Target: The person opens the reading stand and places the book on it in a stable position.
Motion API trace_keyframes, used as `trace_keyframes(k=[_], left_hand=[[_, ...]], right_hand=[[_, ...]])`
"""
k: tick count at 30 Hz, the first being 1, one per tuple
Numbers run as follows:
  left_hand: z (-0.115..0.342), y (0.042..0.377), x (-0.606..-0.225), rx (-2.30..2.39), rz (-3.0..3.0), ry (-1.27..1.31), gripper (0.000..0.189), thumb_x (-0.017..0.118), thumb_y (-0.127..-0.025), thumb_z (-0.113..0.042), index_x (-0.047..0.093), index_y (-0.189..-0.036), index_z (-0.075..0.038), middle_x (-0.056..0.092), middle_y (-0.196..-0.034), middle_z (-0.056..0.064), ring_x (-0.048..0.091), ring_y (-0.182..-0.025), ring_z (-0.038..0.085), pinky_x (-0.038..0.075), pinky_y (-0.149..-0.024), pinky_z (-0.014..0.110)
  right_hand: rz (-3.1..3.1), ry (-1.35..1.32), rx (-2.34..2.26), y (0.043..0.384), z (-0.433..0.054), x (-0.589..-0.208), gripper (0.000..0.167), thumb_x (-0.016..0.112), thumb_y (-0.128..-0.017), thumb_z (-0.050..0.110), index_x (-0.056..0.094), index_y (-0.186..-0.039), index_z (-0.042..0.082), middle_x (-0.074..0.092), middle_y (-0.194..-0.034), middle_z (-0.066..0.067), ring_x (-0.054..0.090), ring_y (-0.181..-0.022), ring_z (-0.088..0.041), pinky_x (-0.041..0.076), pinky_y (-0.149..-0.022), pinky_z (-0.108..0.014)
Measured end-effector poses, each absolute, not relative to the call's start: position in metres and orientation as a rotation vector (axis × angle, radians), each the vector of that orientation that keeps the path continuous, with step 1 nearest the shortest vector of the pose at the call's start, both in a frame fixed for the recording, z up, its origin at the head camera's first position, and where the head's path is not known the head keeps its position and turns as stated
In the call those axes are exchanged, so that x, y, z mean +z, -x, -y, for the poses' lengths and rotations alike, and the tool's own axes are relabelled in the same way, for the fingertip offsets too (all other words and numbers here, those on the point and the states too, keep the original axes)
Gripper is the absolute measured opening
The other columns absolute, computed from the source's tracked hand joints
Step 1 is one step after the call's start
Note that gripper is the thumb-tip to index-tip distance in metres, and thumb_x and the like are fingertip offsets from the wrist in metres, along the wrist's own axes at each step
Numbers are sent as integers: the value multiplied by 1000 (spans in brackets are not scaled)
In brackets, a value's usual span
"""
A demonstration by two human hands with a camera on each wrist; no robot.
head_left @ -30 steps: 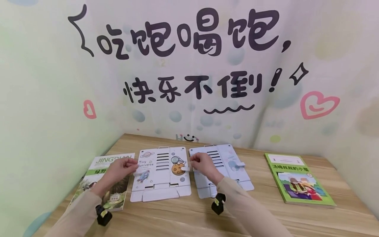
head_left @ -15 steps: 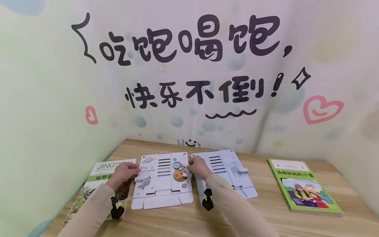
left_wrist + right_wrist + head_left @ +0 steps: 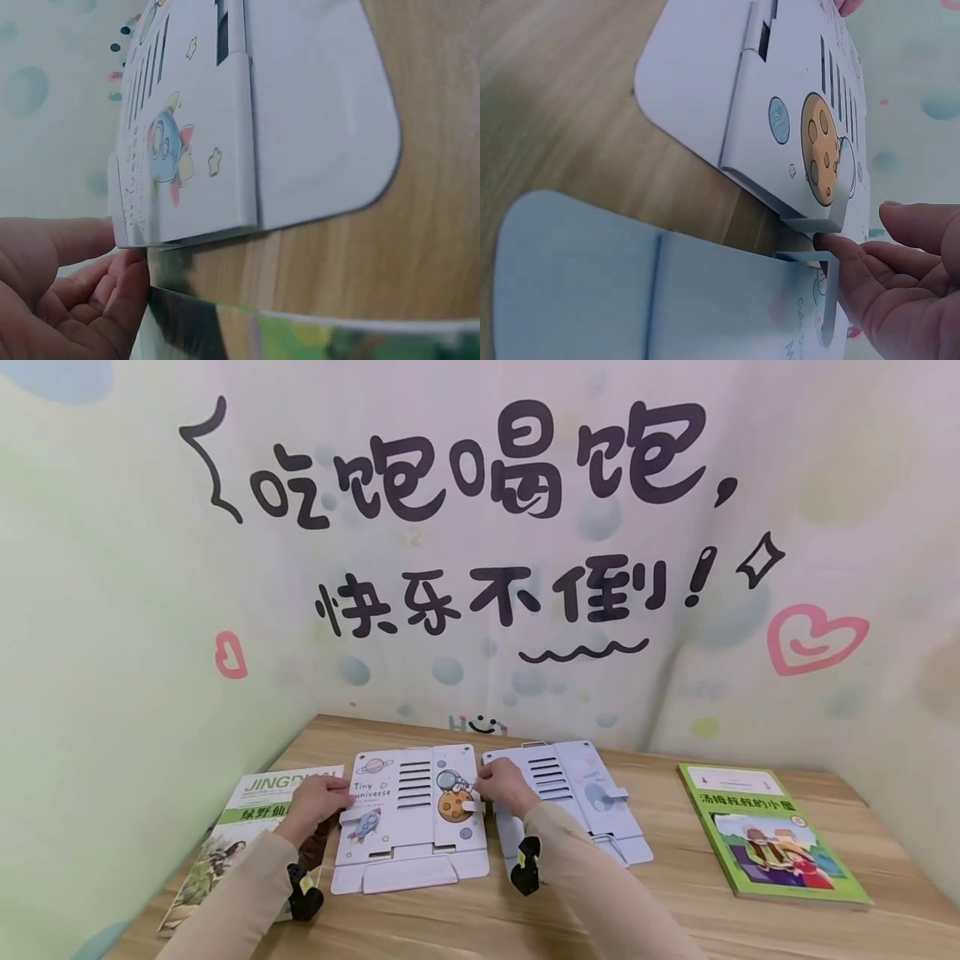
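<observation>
A white book stand (image 3: 410,827) with space drawings lies folded flat on the table. My left hand (image 3: 313,806) pinches its left edge. In the left wrist view, the thumb (image 3: 94,238) is at the top of that edge and the curled fingers (image 3: 124,300) are below it. At the stand's right edge is my right hand (image 3: 508,787). In the right wrist view, its index finger (image 3: 836,247) reaches the gap beside the page clip (image 3: 836,210), while the thumb (image 3: 911,217) is held apart from the stand. A second, pale blue book stand (image 3: 600,810) lies beneath the right wrist.
A magazine-like book (image 3: 225,852) lies at the left, partly covered by the left forearm. Farther right lies a green-bordered book (image 3: 772,839). Both rest on the wooden table (image 3: 420,927). A printed curtain (image 3: 480,527) hangs behind the table.
Both hands have moved in to the white book stand's side edges, the left from the left and the right slightly leftward. The head view has shifted a little. The stands lie as before.
</observation>
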State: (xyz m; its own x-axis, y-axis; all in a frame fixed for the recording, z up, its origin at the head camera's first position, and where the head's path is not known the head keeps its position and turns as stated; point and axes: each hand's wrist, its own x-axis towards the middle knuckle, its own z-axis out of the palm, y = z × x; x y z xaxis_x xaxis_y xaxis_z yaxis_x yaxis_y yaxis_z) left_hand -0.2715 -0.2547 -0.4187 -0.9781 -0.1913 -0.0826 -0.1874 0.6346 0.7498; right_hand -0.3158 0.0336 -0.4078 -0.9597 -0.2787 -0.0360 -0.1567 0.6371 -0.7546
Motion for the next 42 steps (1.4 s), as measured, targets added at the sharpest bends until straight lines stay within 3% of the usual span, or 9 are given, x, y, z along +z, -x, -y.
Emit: trace_keyframes(k=[5,10,13,22,29,38,42], left_hand=[[259,273,-427,-1442,2709,-368,39,61,-85,-1,54,-121,13,63,-112,26,61,-97,30,52,-82,35],[258,271,-424,-1666,2545,-403,42,59,-86,4,49,-125,14,60,-110,26,58,-89,19,51,-71,22],[256,268,-420,-1755,2471,-409,42,58,-86,5,48,-126,14,59,-107,23,56,-85,14,50,-68,19],[256,258,-413,-1904,2362,-375,44,56,-87,5,44,-129,11,58,-98,7,53,-79,6,50,-66,17],[258,251,-402,-1879,2431,-329,46,57,-88,1,41,-130,11,55,-101,9,51,-83,8,50,-69,18],[260,245,-394,-1863,2468,-265,42,55,-87,3,41,-125,14,56,-95,6,52,-79,6,49,-67,18],[259,242,-387,-1713,2465,-240,41,57,-88,-1,44,-125,11,58,-103,13,51,-80,0,48,-70,14]], right_hand=[[-2632,287,-1324,316,-35,-405,12,58,-88,3,66,-84,-4,62,-71,-9,53,-63,-14,41,-55,-22],[-2492,150,-1548,315,-37,-404,27,58,-89,1,60,-114,-8,65,-101,-19,65,-84,-21,55,-73,-30],[-2421,102,-1664,315,-37,-406,34,57,-89,-1,55,-122,-8,63,-109,-19,65,-89,-22,56,-76,-31],[-2358,79,-1817,312,-36,-406,22,59,-86,-4,59,-109,-4,60,-90,-10,57,-76,-14,55,-69,-28],[-2344,115,-1887,307,-36,-405,15,60,-85,-5,58,-100,-4,57,-83,-6,53,-70,-12,49,-59,-21],[-2340,199,-1965,302,-39,-408,14,60,-85,-5,57,-99,-2,55,-83,-6,51,-70,-12,49,-61,-23],[-2352,237,-2012,296,-40,-410,15,60,-85,-6,56,-99,-5,56,-82,-6,50,-68,-12,49,-60,-24]])
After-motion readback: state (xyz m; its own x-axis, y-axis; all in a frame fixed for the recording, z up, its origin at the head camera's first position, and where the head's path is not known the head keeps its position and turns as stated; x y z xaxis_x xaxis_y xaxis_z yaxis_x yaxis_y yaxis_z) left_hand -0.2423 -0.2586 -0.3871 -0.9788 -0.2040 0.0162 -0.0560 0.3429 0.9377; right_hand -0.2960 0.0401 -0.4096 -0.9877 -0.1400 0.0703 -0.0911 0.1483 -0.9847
